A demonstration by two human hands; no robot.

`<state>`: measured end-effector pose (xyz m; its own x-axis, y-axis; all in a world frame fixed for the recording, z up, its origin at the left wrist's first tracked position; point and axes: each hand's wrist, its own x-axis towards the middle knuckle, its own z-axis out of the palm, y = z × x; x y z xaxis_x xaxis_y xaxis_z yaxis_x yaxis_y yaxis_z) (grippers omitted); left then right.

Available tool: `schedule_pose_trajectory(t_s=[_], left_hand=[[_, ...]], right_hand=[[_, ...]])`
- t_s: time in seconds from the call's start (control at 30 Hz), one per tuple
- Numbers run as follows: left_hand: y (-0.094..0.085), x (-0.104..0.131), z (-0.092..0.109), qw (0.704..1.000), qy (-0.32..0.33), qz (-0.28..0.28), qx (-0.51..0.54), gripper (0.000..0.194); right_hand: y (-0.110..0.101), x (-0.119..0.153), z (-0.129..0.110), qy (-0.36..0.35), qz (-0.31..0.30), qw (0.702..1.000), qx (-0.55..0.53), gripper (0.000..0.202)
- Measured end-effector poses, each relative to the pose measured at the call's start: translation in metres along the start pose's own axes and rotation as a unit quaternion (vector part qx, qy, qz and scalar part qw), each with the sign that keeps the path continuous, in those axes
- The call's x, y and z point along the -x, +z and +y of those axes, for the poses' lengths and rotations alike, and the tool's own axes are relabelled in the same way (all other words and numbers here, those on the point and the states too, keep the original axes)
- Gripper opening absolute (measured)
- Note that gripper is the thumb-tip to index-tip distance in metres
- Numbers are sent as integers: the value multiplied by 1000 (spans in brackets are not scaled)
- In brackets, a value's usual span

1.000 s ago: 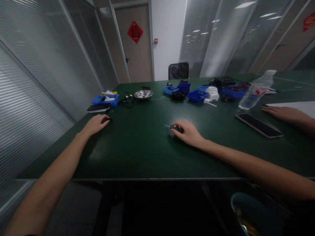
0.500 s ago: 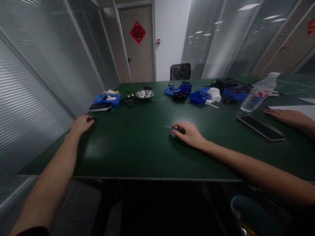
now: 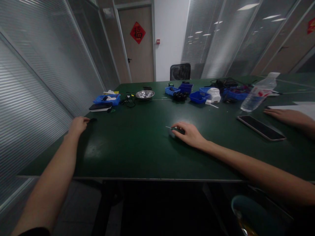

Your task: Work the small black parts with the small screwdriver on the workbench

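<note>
My left hand (image 3: 79, 125) rests at the left side of the green table (image 3: 130, 144), its fingertips at the near end of a small black object (image 3: 93, 120) whose kind I cannot make out. The fingers are not wrapped round it. Mid-table, my right hand (image 3: 188, 133) lies with thumb and fingers curled round a thin tool (image 3: 168, 127). Only its slim, pale shaft sticks out to the left past the fingertips; the rest is hidden in the hand.
Beyond my left hand are a dark notebook (image 3: 100, 107) and a blue tray (image 3: 115, 101). A metal bowl (image 3: 145, 95) and blue bins (image 3: 198, 97) stand further back. To the right are a phone (image 3: 261, 128), a tilted water bottle (image 3: 258, 93) and another person's hand (image 3: 289, 117).
My left hand has drawn back slightly to the left, off the small black object, which stays on the table and shows more. My right hand has hardly moved.
</note>
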<state>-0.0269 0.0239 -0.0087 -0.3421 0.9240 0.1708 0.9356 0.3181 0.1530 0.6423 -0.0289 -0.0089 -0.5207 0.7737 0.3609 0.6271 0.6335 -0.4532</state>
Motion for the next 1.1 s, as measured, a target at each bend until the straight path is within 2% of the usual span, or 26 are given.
schedule_pose_trajectory(t_s=[0.2,0.33,0.47,0.67,0.93,1.1], left_hand=[[-1,3,-2,999,-37,34,13,22],[2,4,2,994,-60,85,35,26],[2,2,6,990,-50,114,70,34],[1,-3,5,989,-43,109,95,33],[2,-4,4,984,-72,98,127,38],[8,-10,5,983,-73,76,149,39]], right_hand=[[-1,0,0,-4,-8,1000,0,30],[-2,0,-1,-6,-10,1000,4,30],[-1,-1,-1,-5,-13,1000,2,29],[-1,-1,0,-6,-12,1000,4,29],[-2,-1,0,-7,-14,1000,3,29],[-1,-1,0,-3,-16,1000,4,30]])
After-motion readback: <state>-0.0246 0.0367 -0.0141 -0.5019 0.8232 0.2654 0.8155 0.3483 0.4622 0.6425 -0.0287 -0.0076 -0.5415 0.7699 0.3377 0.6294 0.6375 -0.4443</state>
